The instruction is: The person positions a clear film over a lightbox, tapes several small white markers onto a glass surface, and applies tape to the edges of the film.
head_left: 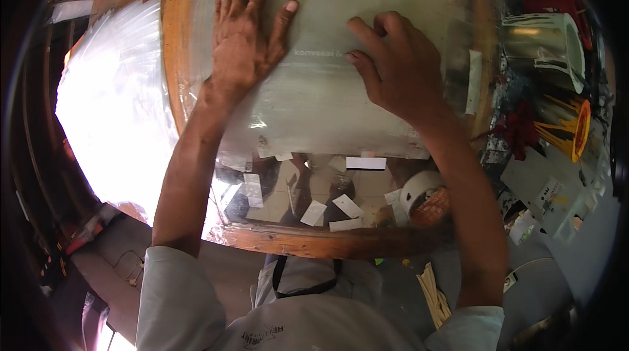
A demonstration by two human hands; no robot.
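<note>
A translucent plastic sheet (308, 105) with faint white printing lies over a glass-topped table. My left hand (246, 40) rests flat on its upper left part, fingers stretched out and thumb spread. Over the sheet's right half is my right hand (400, 63), slightly blurred. Its index finger and thumb are apart and the other fingers are bent, with nothing seen between them. Whether its fingertips touch the sheet I cannot tell. Below the sheet's near edge, several short white strips (313, 213) are scattered on the glass.
A tape roll (418, 195) sits beside my right forearm. To the left lies a brightly lit pile of clear plastic sheets (118, 102). The table's wooden edge (314, 241) runs close to my body. Paint-smeared containers (547, 46) and a yellow-rimmed one (579, 129) stand on the right.
</note>
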